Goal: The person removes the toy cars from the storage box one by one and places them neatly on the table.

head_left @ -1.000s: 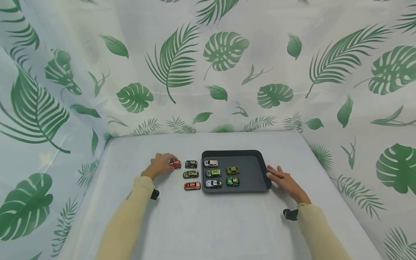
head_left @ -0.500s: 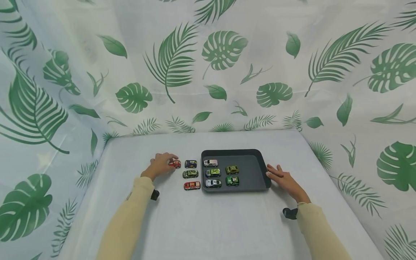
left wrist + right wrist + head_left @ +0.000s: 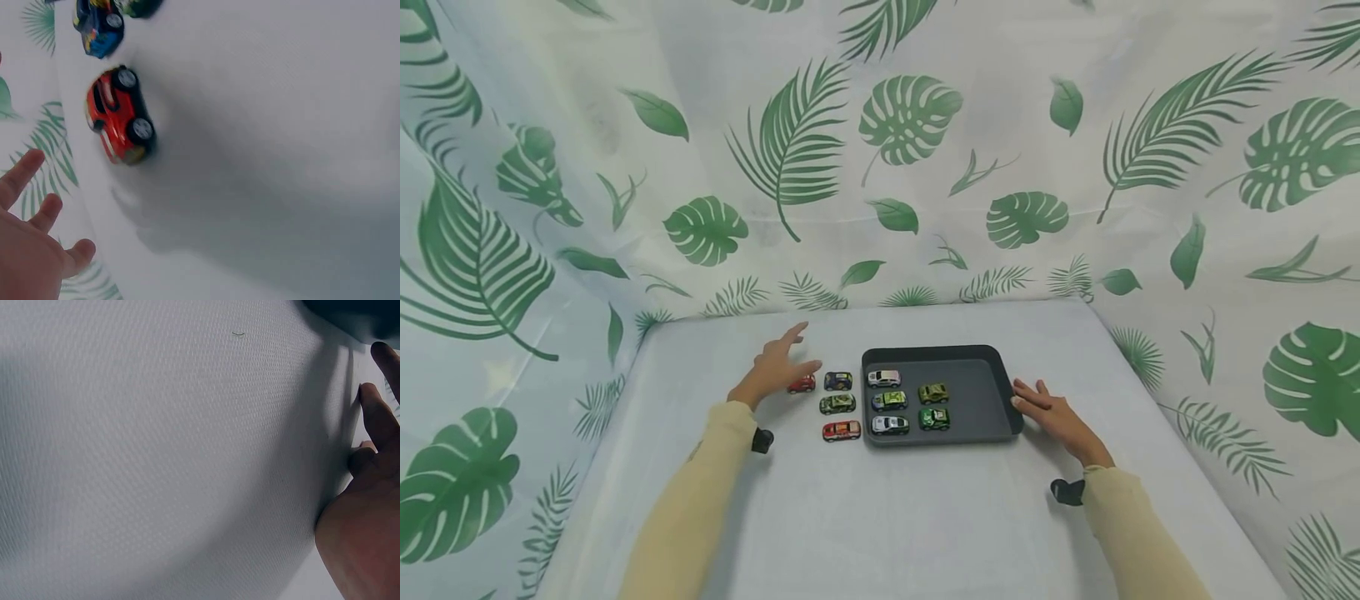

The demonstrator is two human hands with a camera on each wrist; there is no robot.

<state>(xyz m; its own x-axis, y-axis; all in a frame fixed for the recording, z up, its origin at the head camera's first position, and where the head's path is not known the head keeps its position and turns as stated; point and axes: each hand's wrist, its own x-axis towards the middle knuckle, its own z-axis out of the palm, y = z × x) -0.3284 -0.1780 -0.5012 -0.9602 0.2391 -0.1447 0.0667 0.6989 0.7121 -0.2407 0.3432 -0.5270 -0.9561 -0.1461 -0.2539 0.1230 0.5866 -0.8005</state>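
My left hand (image 3: 772, 367) hovers beside a red toy car (image 3: 802, 384), its fingers spread and holding nothing. In the left wrist view a gap shows between that hand (image 3: 31, 250) and the red car (image 3: 120, 115), which stands on the white cloth. To the car's right are a dark blue toy car (image 3: 838, 381), a camouflage-green one (image 3: 837, 404) and a red-orange one (image 3: 841, 430). My right hand (image 3: 1056, 417) lies at the right edge of the grey tray (image 3: 981, 400), fingers extended; whether they touch the rim is hard to tell.
Inside the tray's left half several toy cars stand in two columns, among them a white one (image 3: 883, 378), a silver one (image 3: 890, 425) and a green one (image 3: 934, 418). Leaf-printed cloth (image 3: 925, 250) hangs behind and at both sides of the white-covered table (image 3: 910, 517).
My left hand has let go of the red car and lifted off it, its fingers now spread. The red car stays left of the blue one. My right hand has kept its place.
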